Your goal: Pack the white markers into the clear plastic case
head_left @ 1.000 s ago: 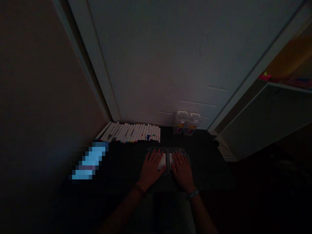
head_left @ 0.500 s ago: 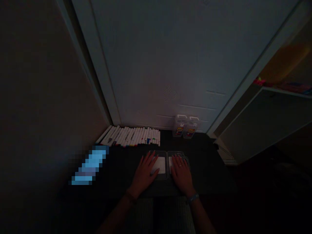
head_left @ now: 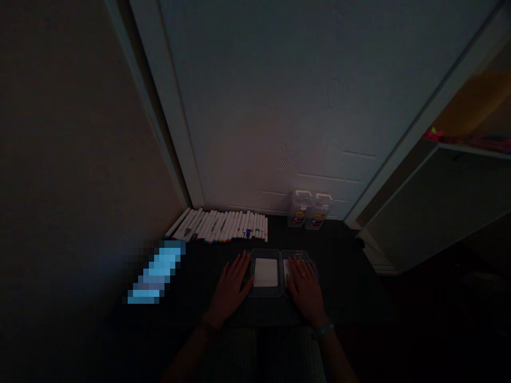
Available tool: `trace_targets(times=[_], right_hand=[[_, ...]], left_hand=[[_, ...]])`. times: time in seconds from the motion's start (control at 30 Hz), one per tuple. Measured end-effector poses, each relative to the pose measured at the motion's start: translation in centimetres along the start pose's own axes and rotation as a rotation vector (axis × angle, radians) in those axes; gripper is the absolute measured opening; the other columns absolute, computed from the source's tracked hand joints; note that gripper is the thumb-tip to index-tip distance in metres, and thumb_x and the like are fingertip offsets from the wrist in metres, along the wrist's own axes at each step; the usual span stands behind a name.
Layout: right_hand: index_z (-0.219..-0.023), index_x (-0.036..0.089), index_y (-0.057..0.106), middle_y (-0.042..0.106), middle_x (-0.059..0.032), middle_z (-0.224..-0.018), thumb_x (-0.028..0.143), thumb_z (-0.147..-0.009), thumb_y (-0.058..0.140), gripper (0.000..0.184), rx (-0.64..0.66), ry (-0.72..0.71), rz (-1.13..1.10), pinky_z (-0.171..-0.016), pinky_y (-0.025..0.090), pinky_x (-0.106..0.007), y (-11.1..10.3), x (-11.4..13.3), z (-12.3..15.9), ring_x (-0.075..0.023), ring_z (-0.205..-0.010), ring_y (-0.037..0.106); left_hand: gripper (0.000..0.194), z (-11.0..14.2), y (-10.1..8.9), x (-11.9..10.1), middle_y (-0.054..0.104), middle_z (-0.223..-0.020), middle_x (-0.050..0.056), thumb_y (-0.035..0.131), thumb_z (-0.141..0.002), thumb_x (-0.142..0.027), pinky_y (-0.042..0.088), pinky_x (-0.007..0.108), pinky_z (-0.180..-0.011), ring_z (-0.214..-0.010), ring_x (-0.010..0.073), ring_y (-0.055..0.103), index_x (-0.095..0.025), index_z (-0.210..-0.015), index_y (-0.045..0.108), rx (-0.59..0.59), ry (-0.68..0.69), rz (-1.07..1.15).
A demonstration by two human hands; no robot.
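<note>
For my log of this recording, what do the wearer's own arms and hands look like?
No sleeves show on the forearms. The left hand has a dark wristband; the right hand has a bluish wristband and a small ring. Dim light hides finer detail.

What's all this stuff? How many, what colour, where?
Textured flat panel: one, greyish white, back
Plain flat tabletop: one, black, middle
Slim marker pens: many, white, tabletop's back left
Upright boxy plastic containers: two, clear, tabletop's back right
Open plastic case: one, clear, front middle
Flat squares: two, white, inside the case
Pixelated glowing patch: one, blue, left
Blurry object: one, orange, far right
Small items: count unclear, pink, far right
Left hand: one, bare, case's left edge
Right hand: one, bare, over case's right half
</note>
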State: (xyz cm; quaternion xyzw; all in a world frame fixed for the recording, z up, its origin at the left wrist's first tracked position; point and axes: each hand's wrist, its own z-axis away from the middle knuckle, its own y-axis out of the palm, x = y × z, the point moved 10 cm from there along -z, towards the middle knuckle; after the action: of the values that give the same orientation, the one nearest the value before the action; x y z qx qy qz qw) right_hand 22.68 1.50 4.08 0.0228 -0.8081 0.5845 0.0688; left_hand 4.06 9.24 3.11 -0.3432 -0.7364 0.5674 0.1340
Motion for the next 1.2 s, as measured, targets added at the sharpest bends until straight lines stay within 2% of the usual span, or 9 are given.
trace_targets(times=[0.2, 0.47, 0.7, 1.0, 1.2], right_hand=[[-0.141, 0.024, 0.031, 0.032, -0.0024, -0.146, 0.034, -0.094, 0.034, 0.049, -0.007, 0.006, -0.01, -0.108, 0.025, -0.045, 0.0, -0.4, 0.3, -0.0232, -0.134, 0.028], [-0.14, 0.023, 0.035, 0.036, -0.0031, -0.143, 0.034, -0.094, 0.035, 0.047, -0.023, -0.003, -0.013, -0.108, 0.026, -0.044, -0.1, -0.8, 0.5, -0.0233, -0.133, 0.031], [-0.138, 0.023, 0.039, 0.04, -0.0039, -0.141, 0.035, -0.093, 0.036, 0.046, -0.063, -0.009, -0.01, -0.108, 0.027, -0.044, -0.5, -0.8, 0.5, -0.023, -0.132, 0.034], [-0.139, 0.023, 0.036, 0.038, -0.0035, -0.143, 0.034, -0.094, 0.035, 0.047, -0.017, 0.014, -0.008, -0.108, 0.025, -0.044, -0.1, -0.9, 0.4, -0.023, -0.132, 0.032], [-0.138, 0.023, 0.038, 0.039, -0.0033, -0.142, 0.034, -0.093, 0.036, 0.047, -0.029, 0.018, -0.018, -0.109, 0.025, -0.044, -0.5, -0.8, 0.4, -0.023, -0.132, 0.033]], left_hand=[[0.057, 0.0, -0.4, -0.3, 0.017, -0.152, 0.003, 0.033, -0.093, -0.042, 0.023, 0.045, -0.108, -0.137, 0.0234, 0.021, -0.026, -0.145, 0.015, -0.011, -0.004, -0.002], [0.054, -0.3, -0.9, -0.8, 0.034, -0.146, 0.003, 0.039, -0.091, -0.037, 0.024, 0.049, -0.106, -0.133, 0.0265, 0.03, -0.027, -0.142, 0.026, -0.032, -0.033, 0.036], [0.054, -1.2, -1.0, -0.8, 0.047, -0.135, 0.007, 0.049, -0.084, -0.033, 0.028, 0.047, -0.104, -0.126, 0.0278, 0.037, -0.021, -0.135, 0.036, -0.037, -0.019, 0.089], [0.054, -0.9, -1.3, -1.2, 0.031, -0.147, 0.007, 0.044, -0.088, -0.032, 0.026, 0.046, -0.107, -0.13, 0.0252, 0.032, -0.022, -0.139, 0.03, -0.052, 0.001, 0.079], [0.053, -0.9, -1.2, -1.4, 0.029, -0.148, 0.003, 0.041, -0.09, -0.032, 0.025, 0.045, -0.107, -0.13, 0.0241, 0.031, -0.025, -0.141, 0.027, -0.015, 0.01, 0.077]])
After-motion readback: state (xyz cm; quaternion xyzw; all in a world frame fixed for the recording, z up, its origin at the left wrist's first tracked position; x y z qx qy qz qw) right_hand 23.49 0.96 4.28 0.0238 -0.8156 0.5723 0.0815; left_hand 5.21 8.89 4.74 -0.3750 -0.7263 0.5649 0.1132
